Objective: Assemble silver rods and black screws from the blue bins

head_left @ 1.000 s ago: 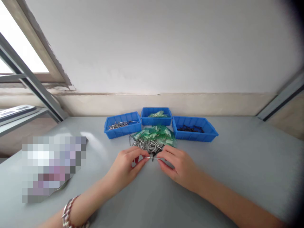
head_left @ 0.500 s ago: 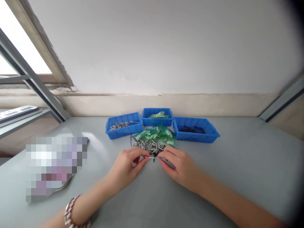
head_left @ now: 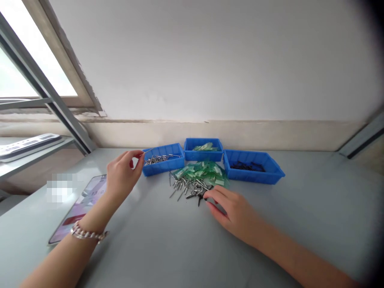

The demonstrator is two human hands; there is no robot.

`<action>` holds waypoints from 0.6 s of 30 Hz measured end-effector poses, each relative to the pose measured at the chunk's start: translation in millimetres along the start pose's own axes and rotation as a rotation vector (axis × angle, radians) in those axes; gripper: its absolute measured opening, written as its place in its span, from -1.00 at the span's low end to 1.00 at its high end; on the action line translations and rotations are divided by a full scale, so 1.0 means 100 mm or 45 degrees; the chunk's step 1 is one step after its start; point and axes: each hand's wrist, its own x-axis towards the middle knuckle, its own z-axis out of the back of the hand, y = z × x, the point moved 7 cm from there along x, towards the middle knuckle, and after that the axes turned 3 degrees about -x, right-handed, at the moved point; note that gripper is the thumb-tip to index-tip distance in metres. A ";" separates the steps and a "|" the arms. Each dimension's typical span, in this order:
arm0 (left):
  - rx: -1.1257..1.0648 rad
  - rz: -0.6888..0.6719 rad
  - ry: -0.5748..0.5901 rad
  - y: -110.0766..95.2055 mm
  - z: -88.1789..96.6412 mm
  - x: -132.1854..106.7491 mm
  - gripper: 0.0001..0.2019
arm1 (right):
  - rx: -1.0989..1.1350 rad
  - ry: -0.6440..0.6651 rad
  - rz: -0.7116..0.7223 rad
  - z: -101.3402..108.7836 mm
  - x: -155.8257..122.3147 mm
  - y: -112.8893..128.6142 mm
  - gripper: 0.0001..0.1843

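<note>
My left hand (head_left: 124,172) is raised at the near left corner of the left blue bin (head_left: 163,169). Pinched between its thumb and forefinger is a thin silver blind rivet (head_left: 149,151), its tip pointing over the bin. Loose silver rivets (head_left: 160,159) lie inside that bin. My right hand (head_left: 231,210) rests low by the front of a mixed pile, thumb and forefinger closed on a small black screw (head_left: 205,197), mostly hidden by the fingertips. The pile holds silver rivets (head_left: 187,185), several black screws (head_left: 200,199) and small green plastic packets (head_left: 204,170).
A middle blue bin (head_left: 204,156) contains pale green packets (head_left: 206,147). Dark screws (head_left: 247,166) lie in the right blue bin (head_left: 255,177). A phone (head_left: 72,216) lies on the grey table (head_left: 168,248) under my left forearm. A power strip (head_left: 30,146) sits on the left shelf.
My left hand has moved left and away from the right hand to the left bin, carrying the rivet. My right hand has let go of the rivet and stays at the pile.
</note>
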 end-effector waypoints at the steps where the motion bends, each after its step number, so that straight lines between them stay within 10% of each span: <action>1: 0.008 0.000 0.030 0.02 -0.04 0.00 -0.86 | -0.002 0.005 -0.002 0.00 0.00 0.00 -0.81; 18: -0.001 -0.082 0.144 -0.10 -0.10 -0.05 -0.85 | -0.101 0.111 -0.171 -0.04 -0.01 -0.10 -0.80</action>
